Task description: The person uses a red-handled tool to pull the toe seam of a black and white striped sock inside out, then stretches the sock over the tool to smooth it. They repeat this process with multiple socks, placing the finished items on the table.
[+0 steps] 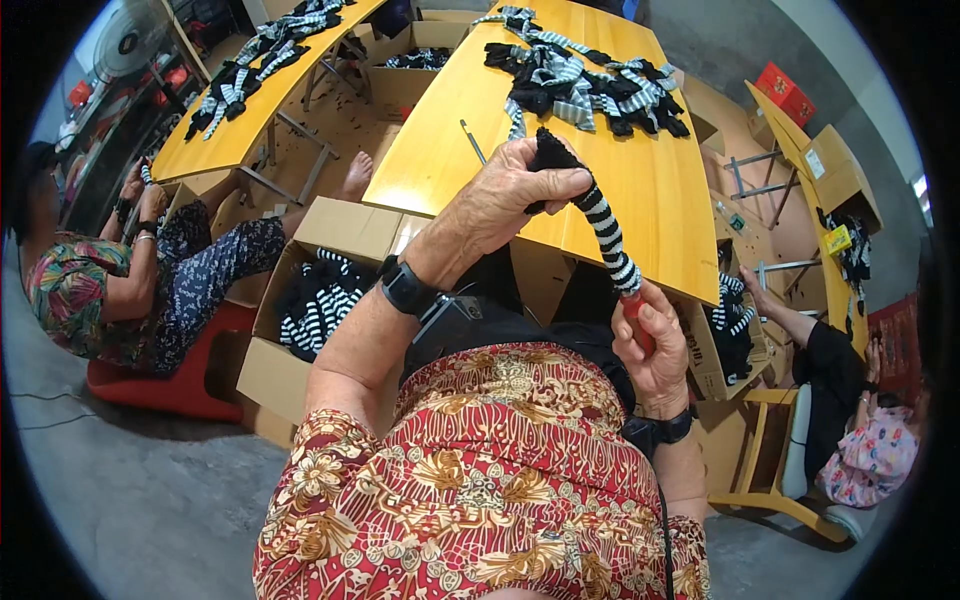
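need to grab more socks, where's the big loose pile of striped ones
In the head view the pile of striped socks lies on the far part of the yellow table, up and right of the left hand.

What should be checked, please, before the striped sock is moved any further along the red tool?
1. Left hand grips the sock's black end: ok.
2. Right hand grips the red tool: ok.
3. Sock spans both hands without snagging on the table edge: ok.
4. How far the tool sits inside the sock: cannot tell.
5. Sock pile clear of the hands: ok.
6. Box of socks open at the left: ok.
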`<action>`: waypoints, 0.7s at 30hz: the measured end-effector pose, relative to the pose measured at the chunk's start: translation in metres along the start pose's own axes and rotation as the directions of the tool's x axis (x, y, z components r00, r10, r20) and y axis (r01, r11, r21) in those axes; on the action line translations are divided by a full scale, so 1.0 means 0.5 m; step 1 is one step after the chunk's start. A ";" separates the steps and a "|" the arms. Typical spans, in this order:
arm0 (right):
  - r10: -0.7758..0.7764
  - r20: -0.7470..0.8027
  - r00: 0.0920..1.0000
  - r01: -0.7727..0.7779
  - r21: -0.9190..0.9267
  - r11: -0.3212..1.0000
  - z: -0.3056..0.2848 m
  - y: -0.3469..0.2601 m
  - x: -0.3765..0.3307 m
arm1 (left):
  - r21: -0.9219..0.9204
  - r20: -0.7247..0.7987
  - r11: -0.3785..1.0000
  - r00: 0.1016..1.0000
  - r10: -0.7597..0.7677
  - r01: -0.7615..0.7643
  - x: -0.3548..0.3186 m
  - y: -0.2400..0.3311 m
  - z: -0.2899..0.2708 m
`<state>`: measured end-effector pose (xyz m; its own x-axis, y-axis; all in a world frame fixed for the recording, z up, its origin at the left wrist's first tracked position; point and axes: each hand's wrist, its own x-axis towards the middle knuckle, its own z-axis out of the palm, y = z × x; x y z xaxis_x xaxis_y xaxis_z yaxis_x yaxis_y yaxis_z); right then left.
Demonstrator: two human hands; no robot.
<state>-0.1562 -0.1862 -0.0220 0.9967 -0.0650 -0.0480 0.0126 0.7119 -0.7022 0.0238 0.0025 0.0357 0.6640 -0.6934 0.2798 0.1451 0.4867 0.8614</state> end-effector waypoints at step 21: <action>-0.527 0.640 0.560 0.507 -0.767 -0.393 0.020 -0.027 -0.019 | -0.092 -0.316 0.986 0.943 0.106 -0.142 -0.012 -0.021 0.019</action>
<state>-0.1649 -0.1882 -0.0047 0.6024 0.0360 0.7974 0.4392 -0.8491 -0.2934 0.0115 -0.0035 0.0288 0.8733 -0.4341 0.2211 0.1167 0.6271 0.7701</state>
